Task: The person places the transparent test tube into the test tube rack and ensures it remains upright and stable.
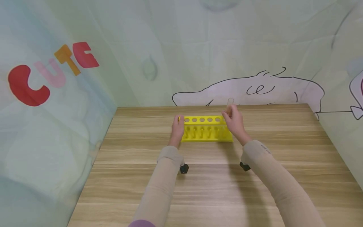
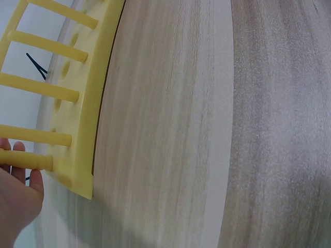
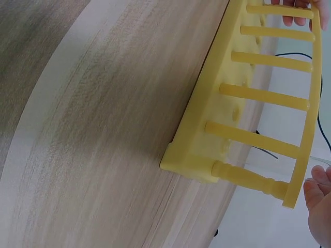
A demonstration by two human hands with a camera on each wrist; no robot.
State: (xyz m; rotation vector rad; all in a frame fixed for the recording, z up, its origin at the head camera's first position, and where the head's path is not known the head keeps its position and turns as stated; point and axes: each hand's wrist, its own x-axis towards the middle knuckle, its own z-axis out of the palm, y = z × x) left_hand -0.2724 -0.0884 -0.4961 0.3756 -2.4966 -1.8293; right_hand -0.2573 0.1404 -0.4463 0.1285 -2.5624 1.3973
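Observation:
A yellow test tube rack (image 1: 206, 139) stands upright on the table, with a row of round holes in its top rail and pegs below. My left hand (image 1: 177, 127) grips its left end; in the left wrist view the fingers (image 2: 36, 181) curl about the end post. Over the rack's right end, my right hand (image 1: 235, 122) pinches a clear test tube (image 1: 230, 101), whose open rim points up above the fingers. The tube's lower part is hidden behind the hand. In the right wrist view, the right hand (image 3: 320, 212) is close beside the rail's end.
The wood-grain table (image 1: 210, 189) ends at the back against a printed cloth backdrop (image 1: 175, 56), which also hangs along the left side. Dark devices (image 1: 184, 168) sit under both wrists. Thin dark cables (image 3: 321, 119) show beyond the rack in the right wrist view.

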